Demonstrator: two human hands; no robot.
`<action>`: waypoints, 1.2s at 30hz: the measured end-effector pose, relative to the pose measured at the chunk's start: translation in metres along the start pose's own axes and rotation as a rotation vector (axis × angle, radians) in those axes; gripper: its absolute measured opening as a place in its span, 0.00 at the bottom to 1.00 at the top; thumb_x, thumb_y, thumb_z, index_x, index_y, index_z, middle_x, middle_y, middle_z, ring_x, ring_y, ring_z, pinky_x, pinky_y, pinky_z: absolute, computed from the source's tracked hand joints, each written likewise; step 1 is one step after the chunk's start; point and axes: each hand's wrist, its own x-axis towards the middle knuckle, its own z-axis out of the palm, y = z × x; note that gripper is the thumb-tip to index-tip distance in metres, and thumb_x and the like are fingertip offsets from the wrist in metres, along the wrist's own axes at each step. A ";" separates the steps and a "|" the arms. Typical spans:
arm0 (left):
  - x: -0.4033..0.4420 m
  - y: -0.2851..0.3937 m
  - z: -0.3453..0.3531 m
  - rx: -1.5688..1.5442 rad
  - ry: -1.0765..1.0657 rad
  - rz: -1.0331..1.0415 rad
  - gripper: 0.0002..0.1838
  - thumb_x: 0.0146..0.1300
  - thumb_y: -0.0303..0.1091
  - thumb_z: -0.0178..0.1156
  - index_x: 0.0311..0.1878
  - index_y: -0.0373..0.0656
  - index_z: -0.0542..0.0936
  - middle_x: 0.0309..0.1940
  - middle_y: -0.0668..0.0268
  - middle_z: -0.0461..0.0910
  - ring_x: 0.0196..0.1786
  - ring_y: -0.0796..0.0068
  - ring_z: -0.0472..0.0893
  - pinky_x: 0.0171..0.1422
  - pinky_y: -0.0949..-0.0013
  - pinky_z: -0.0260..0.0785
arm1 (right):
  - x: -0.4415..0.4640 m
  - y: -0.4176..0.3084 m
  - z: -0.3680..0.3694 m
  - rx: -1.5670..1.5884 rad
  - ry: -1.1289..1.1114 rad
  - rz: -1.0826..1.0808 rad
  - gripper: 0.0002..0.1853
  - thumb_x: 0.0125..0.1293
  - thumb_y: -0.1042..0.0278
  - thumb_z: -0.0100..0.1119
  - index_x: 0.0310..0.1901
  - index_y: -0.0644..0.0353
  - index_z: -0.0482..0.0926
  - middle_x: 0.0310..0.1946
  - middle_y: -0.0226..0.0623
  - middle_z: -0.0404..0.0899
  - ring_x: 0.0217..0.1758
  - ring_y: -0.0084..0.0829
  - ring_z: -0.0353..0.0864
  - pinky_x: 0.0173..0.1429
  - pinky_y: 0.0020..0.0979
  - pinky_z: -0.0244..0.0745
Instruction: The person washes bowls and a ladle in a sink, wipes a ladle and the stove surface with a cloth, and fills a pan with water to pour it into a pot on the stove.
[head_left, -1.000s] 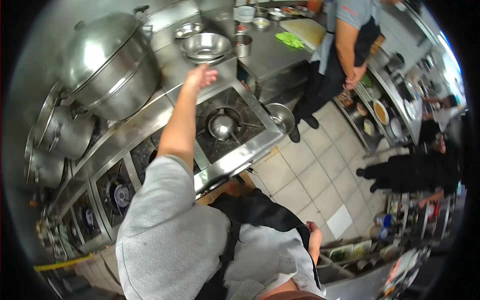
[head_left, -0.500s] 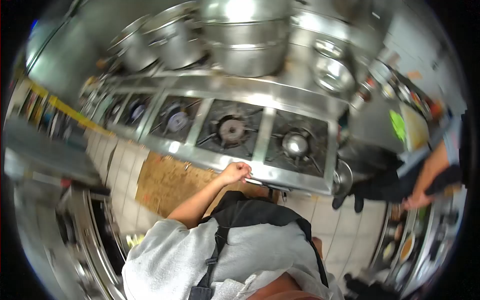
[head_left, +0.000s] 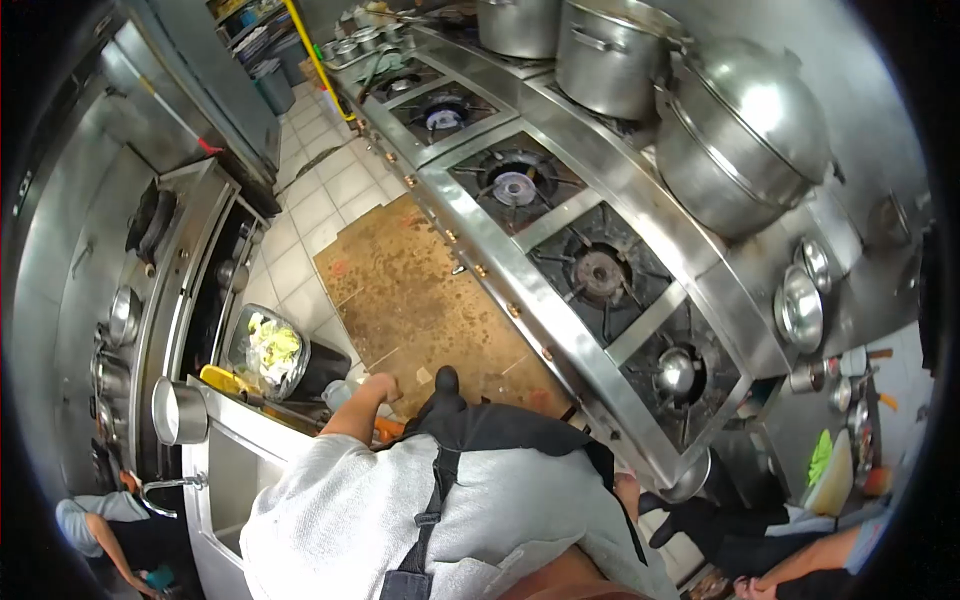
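Note:
My left hand [head_left: 378,388] hangs in front of me above the brown floor mat [head_left: 430,300], its fingers curled closed. No object shows in it. Close by on its left is a translucent plastic container [head_left: 340,394], and something orange [head_left: 388,429] shows just below the wrist. A dark bin [head_left: 325,370] stands farther left, beside a tub of leafy scraps [head_left: 272,348]. Only a small part of my right hand [head_left: 627,492] appears at my side, by the front corner of the stove [head_left: 570,370]; its fingers are hidden.
Large steel pots [head_left: 615,75] and a stacked steamer [head_left: 740,150] line the back of the stove. A sink [head_left: 235,475] with a saucepan [head_left: 182,412] is at left. One co-worker [head_left: 95,525] is at lower left, another's arm [head_left: 810,565] at lower right. White floor tiles [head_left: 312,210] run ahead.
My view has swung left, bringing the sink, scraps tub and aisle into sight. My left hand has moved from the stove's front edge to over the mat.

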 end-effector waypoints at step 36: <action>0.077 -0.252 -0.060 -0.873 0.294 -0.081 0.18 0.57 0.47 0.64 0.40 0.41 0.85 0.32 0.55 0.85 0.36 0.58 0.84 0.44 0.58 0.75 | 0.197 -0.578 0.432 -0.964 -0.480 -0.668 0.23 0.71 0.45 0.46 0.39 0.57 0.83 0.36 0.51 0.83 0.44 0.53 0.81 0.49 0.48 0.75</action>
